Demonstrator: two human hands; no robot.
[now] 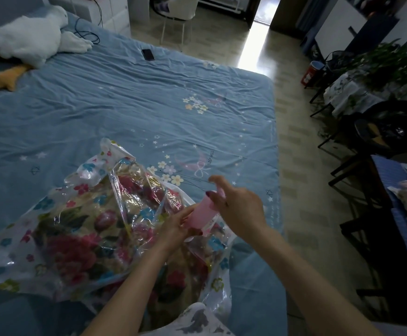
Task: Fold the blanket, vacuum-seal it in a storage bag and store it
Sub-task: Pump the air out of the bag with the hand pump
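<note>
blanket (pixel 76 238) inside bag (pixel 11 248); pump (pixel 203 214) (pink) half hidden by hands.

Bed (pixel 125 105): bagged blanket (pixel 81 229), plush goose (pixel 28 37), phone (pixel 148 54).

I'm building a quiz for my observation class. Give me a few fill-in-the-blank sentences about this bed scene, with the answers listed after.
1. The floral blanket lies inside a clear plastic ____.
2. Both hands, left hand and right hand, hold a hand pump whose colour is ____.
3. The plush goose near the head of the bed is mostly ____.
4. The phone lies on the ____ bed sheet.

Missing words: storage bag; pink; white; blue
</note>
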